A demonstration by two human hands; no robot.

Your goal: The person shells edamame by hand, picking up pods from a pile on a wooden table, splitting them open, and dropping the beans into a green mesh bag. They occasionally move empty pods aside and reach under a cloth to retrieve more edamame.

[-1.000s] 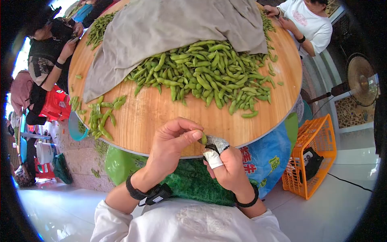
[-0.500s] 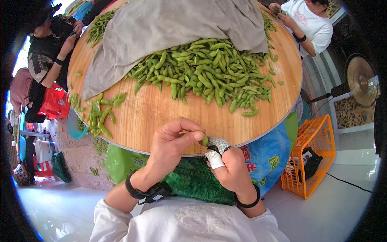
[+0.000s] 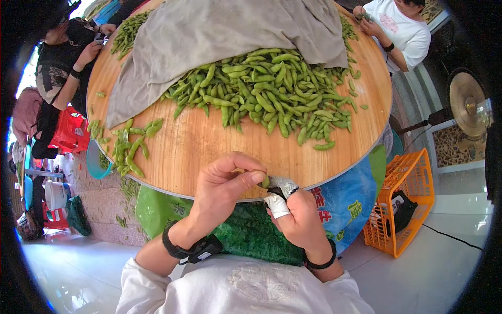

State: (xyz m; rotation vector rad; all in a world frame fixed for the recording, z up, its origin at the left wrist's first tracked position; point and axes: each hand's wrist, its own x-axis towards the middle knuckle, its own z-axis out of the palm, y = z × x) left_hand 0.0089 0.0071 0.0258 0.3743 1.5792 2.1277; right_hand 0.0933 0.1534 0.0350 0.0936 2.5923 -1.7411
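In front of my body, at the near table edge, my left hand point(image 3: 222, 183) is closed in a pinch on a green soybean pod point(image 3: 265, 182). The pod's far end meets the fingertips of my right hand point(image 3: 299, 217). That hand is curled shut, one finger covered in silvery material point(image 3: 284, 184) and another wrapped in white tape point(image 3: 277, 205). Something dark shows between those wrapped fingers, too small to make out. Beyond both hands, a large heap of pods point(image 3: 266, 94) lies on the round wooden table point(image 3: 198, 152), partly under a grey cloth point(image 3: 209, 36).
Loose pods point(image 3: 133, 152) lie at the table's left edge. Below are a green mesh bag point(image 3: 243, 233), a blue printed bag point(image 3: 345, 201) and, to the right, an orange crate point(image 3: 400, 201). A fan point(image 3: 468, 104) stands farther right. Co-workers sit at left and upper right.
My hands stay almost in place around the pod. At left, the co-worker's hands have shifted slightly; at upper right, the other person's hands have moved a little too.
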